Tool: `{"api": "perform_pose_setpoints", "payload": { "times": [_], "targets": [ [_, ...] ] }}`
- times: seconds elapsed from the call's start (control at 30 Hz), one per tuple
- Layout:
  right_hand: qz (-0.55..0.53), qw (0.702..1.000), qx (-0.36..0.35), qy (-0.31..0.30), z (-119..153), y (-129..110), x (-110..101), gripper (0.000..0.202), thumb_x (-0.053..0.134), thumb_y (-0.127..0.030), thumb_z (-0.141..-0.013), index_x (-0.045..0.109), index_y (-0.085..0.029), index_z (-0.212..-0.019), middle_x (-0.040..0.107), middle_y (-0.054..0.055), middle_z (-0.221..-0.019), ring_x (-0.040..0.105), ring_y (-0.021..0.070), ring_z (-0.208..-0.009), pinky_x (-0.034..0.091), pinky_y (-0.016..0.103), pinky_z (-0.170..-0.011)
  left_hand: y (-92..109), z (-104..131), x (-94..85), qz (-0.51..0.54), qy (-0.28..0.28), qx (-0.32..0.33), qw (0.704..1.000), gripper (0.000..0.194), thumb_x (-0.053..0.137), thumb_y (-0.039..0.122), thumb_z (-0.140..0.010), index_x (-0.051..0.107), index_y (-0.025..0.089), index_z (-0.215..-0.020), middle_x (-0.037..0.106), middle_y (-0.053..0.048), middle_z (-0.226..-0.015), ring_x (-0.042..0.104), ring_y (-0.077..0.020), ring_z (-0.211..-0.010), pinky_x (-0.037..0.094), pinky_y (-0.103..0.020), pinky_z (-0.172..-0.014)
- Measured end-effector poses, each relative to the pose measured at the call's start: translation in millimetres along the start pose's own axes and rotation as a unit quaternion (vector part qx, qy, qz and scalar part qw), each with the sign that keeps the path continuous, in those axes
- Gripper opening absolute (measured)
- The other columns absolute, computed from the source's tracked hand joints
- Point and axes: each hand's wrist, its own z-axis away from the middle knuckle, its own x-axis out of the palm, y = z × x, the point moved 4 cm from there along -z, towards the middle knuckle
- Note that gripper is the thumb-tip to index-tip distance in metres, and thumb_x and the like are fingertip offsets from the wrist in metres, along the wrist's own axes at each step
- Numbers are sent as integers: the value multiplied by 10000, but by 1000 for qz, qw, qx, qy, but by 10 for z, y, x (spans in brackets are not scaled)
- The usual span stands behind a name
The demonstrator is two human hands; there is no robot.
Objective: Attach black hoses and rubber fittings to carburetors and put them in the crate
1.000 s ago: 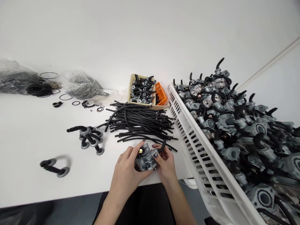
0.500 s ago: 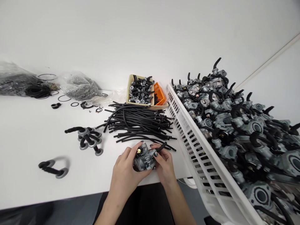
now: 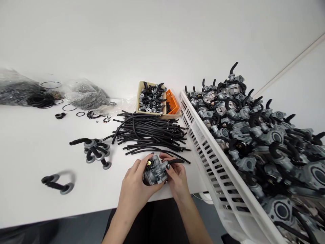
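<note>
My left hand (image 3: 134, 183) is wrapped round the left side of a grey metal carburetor (image 3: 155, 170) with a brass-coloured spot near its top. From the right, my right hand (image 3: 177, 178) grips the same carburetor, its thumb beside the base of a short black hose (image 3: 177, 161). This hose points right and lies almost level. Both hands are above the table's front edge. Just beyond them lies a pile of long black rubber hoses (image 3: 149, 132).
A white crate (image 3: 215, 156) heaped with carburetors stands at the right. Behind the hoses are a yellow tray (image 3: 140, 98) of small parts and an orange basket (image 3: 172, 101). Capped hose pieces (image 3: 93, 149), rubber rings (image 3: 80, 114) and plastic bags (image 3: 85, 93) lie at the left.
The short hose on the carburetor has swung down from an upward slant to nearly level. My right fingers have shifted slightly left; the carburetor is still held in both hands.
</note>
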Motion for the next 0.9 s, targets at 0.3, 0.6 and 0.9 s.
{"api": "perform_pose_setpoints", "payload": {
  "times": [0.3,0.6,0.9],
  "targets": [
    [-51,998,33,-31,8,26,20,146,738,-297,-810,685,-236,-931,723,85,-1177,644,266,-1127,472,421,-985,15,-5,-18,21,6,-15,1000,652,747,321,-714,462,342,-1300,622,-27,-1137,642,-263,-992,525,-371,-799],
    [-31,999,27,-34,23,23,17,245,733,-323,-799,740,-244,-1031,699,87,-1224,611,305,-1182,383,493,-1091,-30,-14,-4,24,8,-4,1000,679,757,331,-707,440,344,-1307,616,-25,-1174,629,-256,-1039,518,-370,-841],
    [-22,999,39,1,31,33,17,310,796,-300,-748,633,-237,-1004,724,89,-1168,678,249,-1055,521,398,-920,-34,20,25,-7,6,10,1000,714,754,309,-697,433,363,-1332,615,-19,-1097,627,-261,-960,528,-387,-804]
  ]
}}
